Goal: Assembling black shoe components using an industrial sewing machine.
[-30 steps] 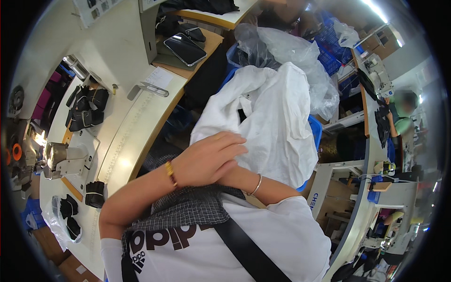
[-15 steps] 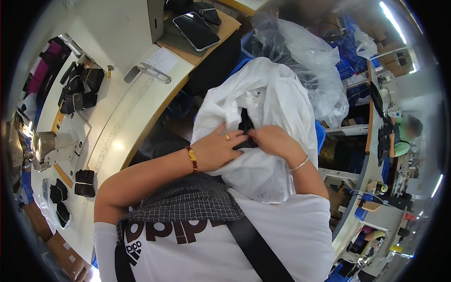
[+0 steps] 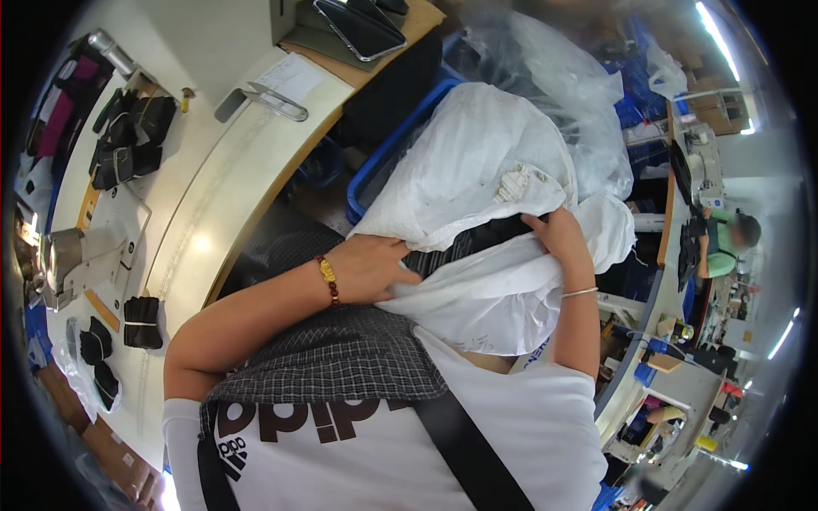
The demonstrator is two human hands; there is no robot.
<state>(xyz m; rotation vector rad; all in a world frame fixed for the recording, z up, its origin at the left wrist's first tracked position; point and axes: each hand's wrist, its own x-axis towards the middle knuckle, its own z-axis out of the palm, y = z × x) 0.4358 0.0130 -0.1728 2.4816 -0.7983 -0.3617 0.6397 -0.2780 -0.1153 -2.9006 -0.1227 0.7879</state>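
Observation:
A white woven sack (image 3: 477, 145) lies across my lap with its mouth spread wide. Inside the opening shows dark, banded black material (image 3: 469, 242), too deep in shadow to name. At the left end of the mouth, my left hand (image 3: 368, 267) is closed on the rim, some fingertips hidden in the fold. My right hand (image 3: 558, 238) pinches the rim at the right end, its thumb beside the black material. A crumpled pale patch (image 3: 518, 183) sits on the sack's upper flap.
A blue crate (image 3: 362, 189) stands behind the sack, near clear plastic bags (image 3: 588, 111). On the left, a sewing table (image 3: 200, 230) carries thread snips (image 3: 277, 102), a phone (image 3: 362, 30) and black bundles (image 3: 142, 322). Another person (image 3: 724, 247) works at far right.
Both hands have moved apart, the right one farther right and slightly up. The small gap in the sack has widened into a long opening showing more black material.

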